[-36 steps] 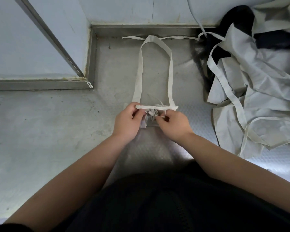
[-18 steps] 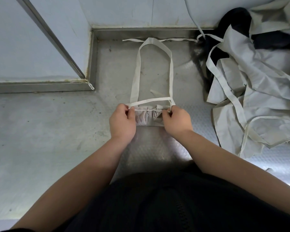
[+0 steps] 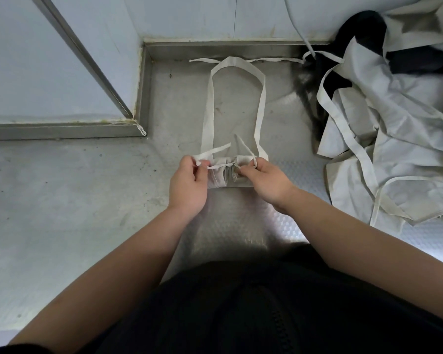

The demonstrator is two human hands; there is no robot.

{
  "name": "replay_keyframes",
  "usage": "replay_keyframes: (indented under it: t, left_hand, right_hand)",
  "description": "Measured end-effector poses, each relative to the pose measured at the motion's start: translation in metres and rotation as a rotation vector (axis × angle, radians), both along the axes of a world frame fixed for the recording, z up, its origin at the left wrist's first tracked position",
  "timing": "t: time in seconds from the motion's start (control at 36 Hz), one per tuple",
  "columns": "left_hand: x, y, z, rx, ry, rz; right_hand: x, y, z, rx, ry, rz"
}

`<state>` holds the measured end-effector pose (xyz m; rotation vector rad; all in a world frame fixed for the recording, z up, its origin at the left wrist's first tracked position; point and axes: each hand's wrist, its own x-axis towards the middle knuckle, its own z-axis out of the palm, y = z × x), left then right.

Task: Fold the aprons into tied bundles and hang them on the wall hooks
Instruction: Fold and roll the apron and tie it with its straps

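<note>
Fingers [image 3: 189, 163] of left hand [image 3: 187, 186] and right hand [image 3: 267, 182] on apron ties [image 3: 215, 151]

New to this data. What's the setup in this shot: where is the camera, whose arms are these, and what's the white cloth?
There is no robot here. One camera sits on a person's head and looks down, so the two bare arms coming up from the bottom are the wearer's own. The dark shape at the bottom edge is their clothing. The left hand and right hand each pinch an end of the thin ties crossing a folded apron bundle, apparently to tie a knot. The bundle's neck loop lies flat on the metal surface and reaches toward the wall. On the right is a heap of unfolded aprons with some dark cloth among it. No wall hooks are in view.
</note>
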<state>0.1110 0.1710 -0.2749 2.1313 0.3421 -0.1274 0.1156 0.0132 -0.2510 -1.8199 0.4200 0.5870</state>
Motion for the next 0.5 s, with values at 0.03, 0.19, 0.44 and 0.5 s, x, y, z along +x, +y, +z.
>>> replay_keyframes:
  t: [0.03, 0.19, 0.44, 0.5]
  left_hand:
    - [-0.001, 0.000, 0.000, -0.002, -0.001, 0.000]
    - [-0.006, -0.002, 0.000, 0.029, -0.034, 0.001]
    - [-0.008, -0.009, -0.005, 0.128, -0.115, 0.082]
    - [-0.007, -0.010, -0.005, 0.100, -0.101, 0.129]
  right_hand:
    - [0.001, 0.001, -0.001, -0.016, -0.001, -0.012]
    - [-0.005, -0.004, -0.008, -0.241, -0.121, -0.090]
    - [-0.003, -0.008, -0.017, -0.426, -0.275, -0.045]
    - [-0.002, -0.009, -0.018, -0.446, -0.297, -0.063]
